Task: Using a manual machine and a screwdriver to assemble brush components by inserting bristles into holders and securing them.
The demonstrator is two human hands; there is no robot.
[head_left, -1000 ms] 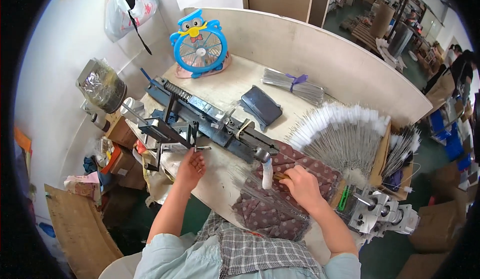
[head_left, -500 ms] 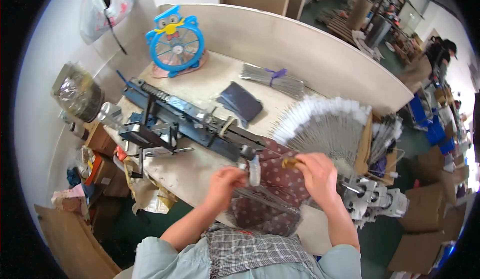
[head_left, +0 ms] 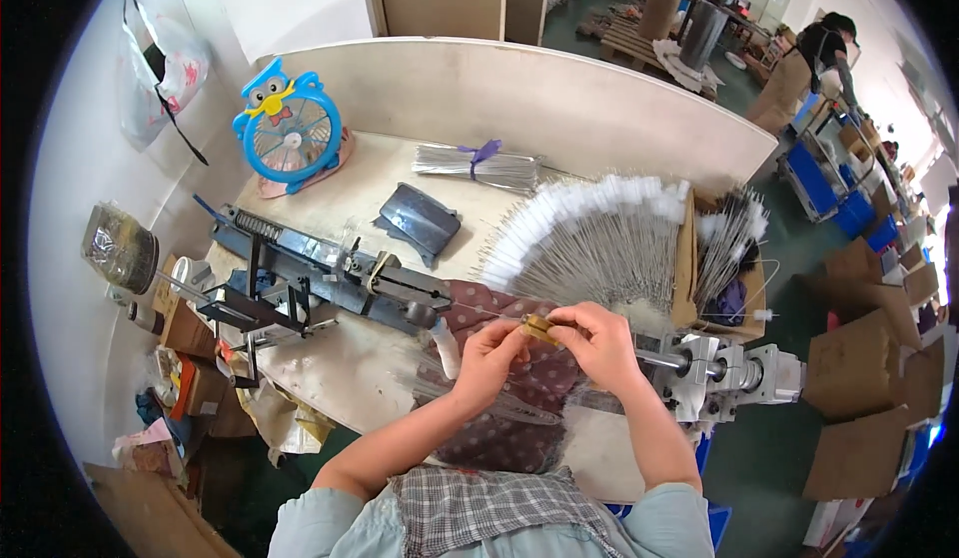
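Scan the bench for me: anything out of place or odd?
Nothing looks plainly spilled or broken. Slightly untidy: at the bench's front, thin strands lie loose across the dotted cloth, whereas the silver bundle at the back is tied with purple.

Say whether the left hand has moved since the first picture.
Yes: the left hand moved right along the machine, from its black frame to the yellow piece, past the white handle.

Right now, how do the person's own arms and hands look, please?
The left hand and right hand are bare, without gloves; no watch or bracelet shows. The left sleeve and right sleeve are plain, pale blue-green and roughly elbow-length.
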